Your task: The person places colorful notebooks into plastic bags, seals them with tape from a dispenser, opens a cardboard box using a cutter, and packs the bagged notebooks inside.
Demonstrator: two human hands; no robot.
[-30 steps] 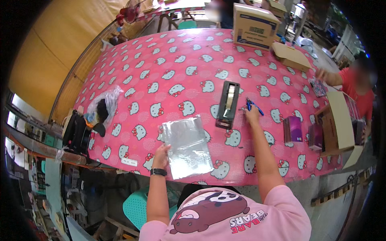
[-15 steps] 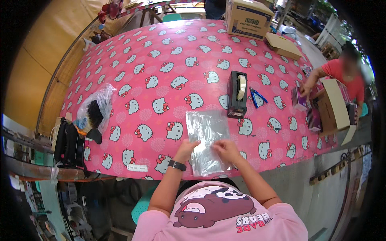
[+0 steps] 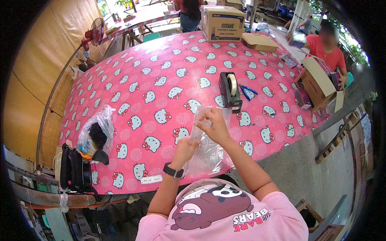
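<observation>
1. Nearest, the person's pink shirt (image 3: 257, 209) faces the near edge of a pink table (image 3: 132, 96) patterned with cat faces.
2. The left hand (image 3: 187, 148), a black watch (image 3: 173, 171) on its wrist, grips the left edge of a clear plastic sleeve (image 3: 211, 154) between thumb and fingers.
3. The right hand (image 3: 214, 125) is farther along, fingers bent, thumb and forefinger pinching the sleeve's far part. The sleeve lies at the table's near edge, in front of the person.
4. A white label strip (image 3: 151, 179) sits left of it, near the edge; farther left are a black bag (image 3: 73, 168) and a plastic-wrapped dark bundle (image 3: 96, 134).
5. Just beyond the sleeve stands a black tape dispenser (image 3: 230, 94), with blue-handled pliers (image 3: 248, 92) to its right.
6. At right, purple booklets (image 3: 302, 99) stand beside an open carton (image 3: 313, 84); a co-worker in red (image 3: 327, 52) has one hand at it.
7. On the far side, a larger carton (image 3: 223, 25) stands left of a flat cardboard piece (image 3: 259, 42).
</observation>
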